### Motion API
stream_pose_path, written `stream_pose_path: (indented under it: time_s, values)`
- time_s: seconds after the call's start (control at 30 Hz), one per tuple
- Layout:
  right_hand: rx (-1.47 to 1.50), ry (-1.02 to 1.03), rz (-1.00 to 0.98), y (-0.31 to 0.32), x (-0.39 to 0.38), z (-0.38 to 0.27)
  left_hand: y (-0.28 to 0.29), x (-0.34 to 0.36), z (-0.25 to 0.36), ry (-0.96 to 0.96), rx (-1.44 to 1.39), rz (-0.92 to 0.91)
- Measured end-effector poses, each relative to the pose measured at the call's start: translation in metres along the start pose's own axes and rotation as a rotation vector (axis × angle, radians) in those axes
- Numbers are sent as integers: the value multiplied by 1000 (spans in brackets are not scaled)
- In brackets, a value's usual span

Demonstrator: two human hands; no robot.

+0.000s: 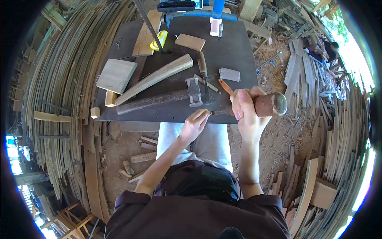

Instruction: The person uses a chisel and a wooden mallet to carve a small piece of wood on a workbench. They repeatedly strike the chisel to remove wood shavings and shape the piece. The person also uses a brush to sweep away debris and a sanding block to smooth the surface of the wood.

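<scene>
Gripped in my right hand (248, 106) is a chisel (271, 104) with a thick, round wooden handle, its end turned out to the right. Its narrow metal shank points left over the table's near edge, to where the fingers of my left hand (195, 122) pinch the tip. Part of the handle is covered by my right fingers. Just beyond lies a tool with an orange-brown handle (225, 86). A hammer (194, 92) rests on the table left of it, and a second chisel (202, 65) with a wooden handle lies farther back.
The dark table (234, 53) also bears a curved wooden piece (159, 77), a square board (116, 75), a small wood block (190, 42), a pale block (229, 74), a yellow object (159, 40) and a saw blade (148, 24). A blue clamp (199, 14) stands behind. Stacked timber flanks both sides.
</scene>
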State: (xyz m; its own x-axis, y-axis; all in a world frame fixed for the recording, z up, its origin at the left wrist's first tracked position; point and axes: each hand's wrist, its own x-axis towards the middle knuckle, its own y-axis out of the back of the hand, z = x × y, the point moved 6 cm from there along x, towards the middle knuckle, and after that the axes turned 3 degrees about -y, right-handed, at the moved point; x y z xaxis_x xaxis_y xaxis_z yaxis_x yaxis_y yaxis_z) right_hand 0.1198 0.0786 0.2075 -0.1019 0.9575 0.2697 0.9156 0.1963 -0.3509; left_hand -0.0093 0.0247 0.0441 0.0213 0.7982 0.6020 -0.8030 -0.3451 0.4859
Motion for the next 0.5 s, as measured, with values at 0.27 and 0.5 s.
stream_pose_path:
  time_s: [0.27,0.5]
  values:
    - [90,37,-14,1,7,0,1,-4,-10,42,-11,28]
    - [-202,100,2,4,-1,-9,8,5,4,-23,15,7]
